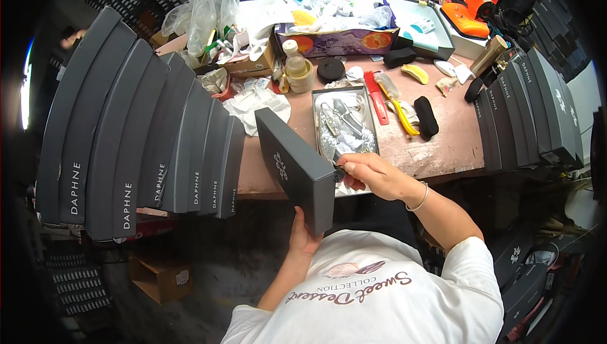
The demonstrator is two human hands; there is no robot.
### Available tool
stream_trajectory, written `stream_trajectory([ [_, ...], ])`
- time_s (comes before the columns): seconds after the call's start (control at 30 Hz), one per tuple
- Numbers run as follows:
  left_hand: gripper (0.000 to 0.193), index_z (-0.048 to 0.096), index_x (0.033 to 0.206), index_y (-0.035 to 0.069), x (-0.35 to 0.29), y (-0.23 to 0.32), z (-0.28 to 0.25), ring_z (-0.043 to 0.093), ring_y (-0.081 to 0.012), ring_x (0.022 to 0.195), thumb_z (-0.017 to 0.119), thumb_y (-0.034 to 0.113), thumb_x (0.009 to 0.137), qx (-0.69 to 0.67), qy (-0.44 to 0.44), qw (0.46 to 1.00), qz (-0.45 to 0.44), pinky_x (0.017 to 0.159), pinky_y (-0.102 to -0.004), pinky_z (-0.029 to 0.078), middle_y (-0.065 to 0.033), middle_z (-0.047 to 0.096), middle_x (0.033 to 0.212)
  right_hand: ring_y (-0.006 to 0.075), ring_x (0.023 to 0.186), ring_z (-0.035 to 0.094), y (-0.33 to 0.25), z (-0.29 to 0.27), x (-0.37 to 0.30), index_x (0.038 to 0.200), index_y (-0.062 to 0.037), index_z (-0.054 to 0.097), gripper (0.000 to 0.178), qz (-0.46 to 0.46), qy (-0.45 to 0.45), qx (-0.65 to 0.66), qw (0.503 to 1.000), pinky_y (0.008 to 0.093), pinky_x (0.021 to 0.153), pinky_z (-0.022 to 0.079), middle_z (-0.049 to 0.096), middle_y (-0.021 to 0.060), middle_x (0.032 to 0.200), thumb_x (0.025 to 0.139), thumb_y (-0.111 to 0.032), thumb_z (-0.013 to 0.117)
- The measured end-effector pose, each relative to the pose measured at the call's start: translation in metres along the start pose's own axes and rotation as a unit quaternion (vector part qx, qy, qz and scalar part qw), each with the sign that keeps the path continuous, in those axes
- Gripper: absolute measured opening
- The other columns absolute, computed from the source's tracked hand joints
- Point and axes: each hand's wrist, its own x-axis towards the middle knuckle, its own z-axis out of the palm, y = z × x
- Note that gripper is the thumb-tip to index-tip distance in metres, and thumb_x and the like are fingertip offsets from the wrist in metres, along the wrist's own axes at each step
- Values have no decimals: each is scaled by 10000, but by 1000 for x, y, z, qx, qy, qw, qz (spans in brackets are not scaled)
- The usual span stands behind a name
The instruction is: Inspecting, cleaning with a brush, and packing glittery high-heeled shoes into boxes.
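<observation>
My left hand (303, 235) grips a dark grey shoebox lid (294, 164) by its lower edge, with the lid tilted up on its side in front of me. At the lid's right edge, my right hand (374, 176) is closed in a pinch; a small dark bit shows at the fingertips, too small to name. Behind the hands, on the table, lies an open shoebox (375, 115) with a pair of silvery, glittery shoes (346, 116) and white paper inside. The lid and my right hand hide part of the box's near end.
Stacks of grey shoeboxes (142, 135) stand at the left and more shoeboxes (528, 110) at the right. On the table lie a red brush (375, 97), a yellow-handled brush (404, 116), a black pad (426, 118), a bottle (293, 58) and a purple carton (338, 42).
</observation>
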Motion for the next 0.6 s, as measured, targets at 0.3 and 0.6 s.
stream_trajectory([
  [0.3, 526, 573, 1132, 124, 0, 1, 1, 643, -153, 768, 644, 534, 811, -17, 4, 1000, 3, 590, -272, 536, -13, 638, 949, 264, 567, 490, -5, 2, 9, 777, 26, 525, 284, -154, 16, -246, 957, 353, 545, 388, 483, 143, 641, 898, -211, 624],
  [0.6, 504, 581, 1110, 121, -4, 6, 2, 641, -142, 760, 635, 531, 822, 4, 19, 1000, 6, 581, -270, 535, -6, 635, 927, 347, 609, 527, -3, -3, 6, 821, 42, 539, 206, -175, -17, -269, 947, 389, 563, 409, 521, 188, 688, 884, -151, 574],
])
